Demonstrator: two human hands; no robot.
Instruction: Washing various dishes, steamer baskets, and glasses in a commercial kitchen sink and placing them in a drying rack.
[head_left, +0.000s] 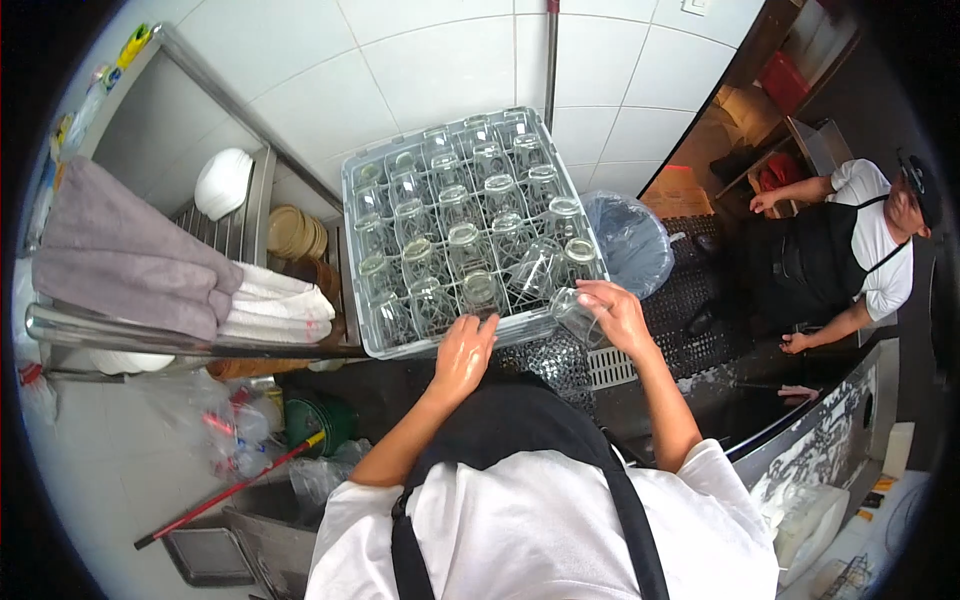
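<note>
A grey plastic glass rack (469, 335), divided into compartments, stands before me with many clear drinking glasses set upside down in it. In my right hand (619, 315) is a clear glass (576, 315), held tilted just outside the rack's front right corner. My left hand (463, 356) is at the rack's front edge, fingertips close to an upturned glass (480, 291); whether they touch it is unclear. Its fingers are slightly apart, with nothing visible in them. One glass (536, 268) leans on its side near the front right, unlike the upright rows around it.
A bin with a blue-grey liner (630, 244) stands right of the rack. To the left, a metal shelf holds white bowls (223, 182) and a hanging grey towel (135, 255). Another person (832, 247) stands at the right on black matting (675, 300). A red pole (232, 487) slants lower left.
</note>
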